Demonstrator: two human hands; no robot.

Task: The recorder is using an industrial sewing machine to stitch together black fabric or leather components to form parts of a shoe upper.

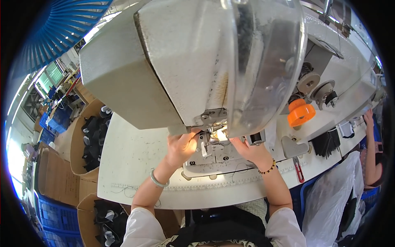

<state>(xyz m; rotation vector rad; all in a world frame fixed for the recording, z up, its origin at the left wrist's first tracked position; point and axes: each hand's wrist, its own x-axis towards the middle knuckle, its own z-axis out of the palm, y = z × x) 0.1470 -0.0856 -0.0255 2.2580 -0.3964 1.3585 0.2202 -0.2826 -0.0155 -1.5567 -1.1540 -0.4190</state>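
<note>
My left hand (180,147) is closed, with thumb and fingers drawn together beside the lit needle area (218,132) of a large sewing machine (187,57). A small dark bit shows at its fingertips, but the machine head hides what it grips. From the other side my right hand (253,152) reaches in, its fingers pressed together and pointing inward. Its fingertips lie partly behind the clear guard (267,74), next to a black roller-like part (256,138), so what they pinch is hidden. Between the hands sits the metal presser foot (205,146) above the needle plate (216,158).
Along the white table (140,164) runs a printed ruler strip (205,186) with loose threads. An orange knob (301,112), a red-handled tool (298,171) and black strips (326,144) are at right, near another person's arm (370,144). Cardboard boxes (78,160) of black pieces stand left.
</note>
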